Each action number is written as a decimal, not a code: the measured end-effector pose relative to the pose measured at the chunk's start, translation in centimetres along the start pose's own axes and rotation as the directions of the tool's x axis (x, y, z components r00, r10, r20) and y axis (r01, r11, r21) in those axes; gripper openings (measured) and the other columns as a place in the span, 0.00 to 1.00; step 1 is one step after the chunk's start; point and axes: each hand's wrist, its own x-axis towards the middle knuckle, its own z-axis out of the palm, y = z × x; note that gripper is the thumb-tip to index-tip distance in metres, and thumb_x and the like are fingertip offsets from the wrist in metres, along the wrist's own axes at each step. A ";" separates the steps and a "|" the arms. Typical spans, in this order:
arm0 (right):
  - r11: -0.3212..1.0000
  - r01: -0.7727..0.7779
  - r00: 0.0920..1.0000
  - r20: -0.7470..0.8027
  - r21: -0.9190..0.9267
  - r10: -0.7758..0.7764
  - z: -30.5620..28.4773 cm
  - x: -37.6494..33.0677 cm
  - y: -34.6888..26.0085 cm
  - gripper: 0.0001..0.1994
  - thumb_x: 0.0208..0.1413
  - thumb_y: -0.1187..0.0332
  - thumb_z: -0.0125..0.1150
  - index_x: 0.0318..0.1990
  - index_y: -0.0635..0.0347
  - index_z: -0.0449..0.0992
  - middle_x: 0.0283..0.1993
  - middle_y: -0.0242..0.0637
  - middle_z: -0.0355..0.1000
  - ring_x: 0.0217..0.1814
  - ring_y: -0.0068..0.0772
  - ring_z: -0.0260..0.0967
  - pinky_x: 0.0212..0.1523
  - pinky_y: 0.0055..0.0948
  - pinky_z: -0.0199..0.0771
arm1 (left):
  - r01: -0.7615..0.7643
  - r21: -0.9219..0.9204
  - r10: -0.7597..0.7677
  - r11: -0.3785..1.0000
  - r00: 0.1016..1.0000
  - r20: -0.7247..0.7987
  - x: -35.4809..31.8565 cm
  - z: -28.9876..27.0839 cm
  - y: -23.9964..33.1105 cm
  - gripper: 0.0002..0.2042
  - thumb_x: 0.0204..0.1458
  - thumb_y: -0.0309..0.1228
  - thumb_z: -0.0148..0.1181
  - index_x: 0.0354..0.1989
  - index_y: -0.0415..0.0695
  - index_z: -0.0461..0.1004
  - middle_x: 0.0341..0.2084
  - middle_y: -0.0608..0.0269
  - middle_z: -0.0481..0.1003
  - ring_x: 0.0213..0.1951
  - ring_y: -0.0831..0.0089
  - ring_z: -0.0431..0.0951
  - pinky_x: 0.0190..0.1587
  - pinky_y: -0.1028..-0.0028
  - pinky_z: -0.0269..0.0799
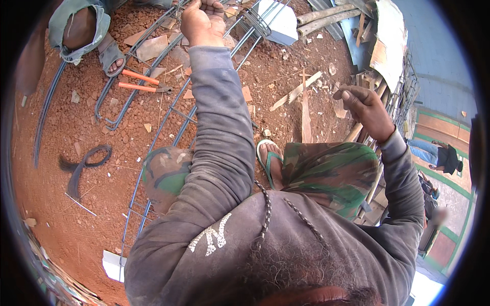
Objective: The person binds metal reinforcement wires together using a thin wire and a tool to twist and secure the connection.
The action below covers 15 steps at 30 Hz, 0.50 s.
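My left hand [204, 24] reaches to the top edge of the view, fingers curled over the steel rebar frame [179, 99]; whatever they hold is too small to make out. Out to the right, my right hand [366, 108] is raised with thumb and forefinger pressed together, and what sits in that pinch cannot be made out. Square steel stirrups [255, 23] cluster on the bars just right of my left hand. Orange-handled pliers [138, 88] lie on the soil to the left. A looped bundle of dark thin wire [84, 164] rests nearer me.
Bent steel bars [109, 122] lie beside another person's sandalled foot [110, 55] at upper left. Broken tile pieces [152, 48] litter the red soil. Wooden poles [326, 18], boards [305, 109] and sheets [388, 41] are stacked right. People [434, 153] are farther off.
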 end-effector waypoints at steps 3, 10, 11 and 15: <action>0.975 -0.169 0.986 0.013 0.142 0.168 -0.2 -0.7 -1.2 0.17 0.71 0.55 0.60 0.50 0.61 0.83 0.30 0.24 0.71 0.27 0.14 0.62 0.29 0.21 0.65 | 0.017 -0.032 -0.017 0.999 1.000 -0.002 1.2 -0.5 0.0 0.09 0.69 0.30 0.53 0.37 0.44 0.77 0.22 0.66 0.75 0.24 0.73 0.75 0.28 0.72 0.74; 0.992 -0.127 0.986 -0.109 0.001 0.126 -1.0 -1.2 -1.3 0.15 0.69 0.59 0.62 0.49 0.63 0.82 0.29 0.25 0.73 0.26 0.14 0.63 0.28 0.21 0.66 | 0.024 -0.012 -0.023 1.000 0.995 0.093 2.2 -0.1 0.2 0.07 0.68 0.29 0.54 0.38 0.43 0.77 0.25 0.64 0.77 0.27 0.72 0.79 0.33 0.72 0.81; 0.992 -0.081 0.989 -0.135 -0.093 0.068 -1.0 -1.2 -1.4 0.15 0.70 0.59 0.62 0.48 0.64 0.82 0.30 0.26 0.74 0.26 0.15 0.64 0.29 0.21 0.66 | 0.019 -0.017 -0.017 1.000 0.996 0.090 1.9 0.1 0.4 0.07 0.68 0.29 0.54 0.38 0.43 0.77 0.25 0.64 0.77 0.27 0.72 0.79 0.33 0.72 0.81; 0.848 0.213 0.892 -0.257 -0.485 -0.371 -1.4 0.2 0.1 0.16 0.72 0.59 0.58 0.47 0.65 0.82 0.28 0.27 0.72 0.27 0.16 0.63 0.30 0.22 0.66 | 0.034 -0.031 -0.034 0.999 0.999 -0.007 1.1 0.8 1.6 0.05 0.67 0.29 0.56 0.39 0.43 0.77 0.29 0.63 0.78 0.31 0.71 0.80 0.35 0.71 0.82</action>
